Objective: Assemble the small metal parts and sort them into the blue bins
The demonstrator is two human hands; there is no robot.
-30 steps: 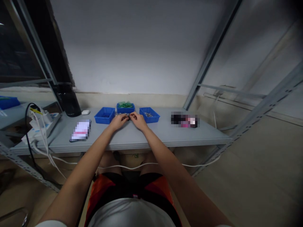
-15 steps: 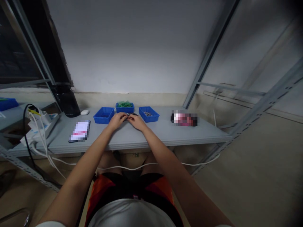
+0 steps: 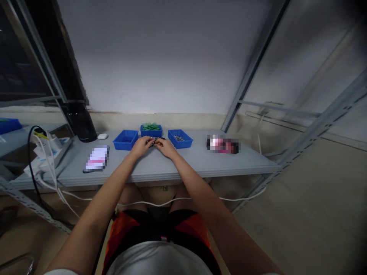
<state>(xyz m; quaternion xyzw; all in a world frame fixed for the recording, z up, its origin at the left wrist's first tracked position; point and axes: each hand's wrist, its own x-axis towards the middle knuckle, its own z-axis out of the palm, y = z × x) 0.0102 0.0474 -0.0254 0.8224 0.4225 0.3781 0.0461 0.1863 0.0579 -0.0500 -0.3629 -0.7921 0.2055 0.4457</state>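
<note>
- Left hand (image 3: 140, 146): fingers curled inward, tips meeting close to those of the other hand. Whether they gripped a part could not be told; the piece was too small and partly covered.
- Right hand (image 3: 166, 147): likewise curled, thumb and forefinger drawn together near the left fingertips. Firmness of grip, or what was in it, could not be told.
- Small metal parts (image 3: 158, 138): dark and shiny, at and just behind the fingertips, on the grey table (image 3: 200, 162), in front of the rear tray. Count and shape not legible.
- Left tray (image 3: 122, 146): blue, just beside the left hand; its floor poorly lit.
- Rear tray (image 3: 151, 134): blue, holding green pieces (image 3: 150, 126) heaped up to the rim.
- Right tray (image 3: 185, 144): blue, set at an angle near the right hand, with slim metal pieces (image 3: 179, 138) lying loose inside.
- Phone (image 3: 96, 158): flat on the table, well apart from the left hand, near the front edge.
- Risks, as judged: a tiny part could slip from the fingertips if pinched off-centre, and roll among the others. Parts lying so close behind the fingers might be scattered by a knuckle. Either wrist, swung sideways, could nudge a neighbouring tray. The hands themselves hid the contact, so a misaligned piece could pass unnoticed.
</note>
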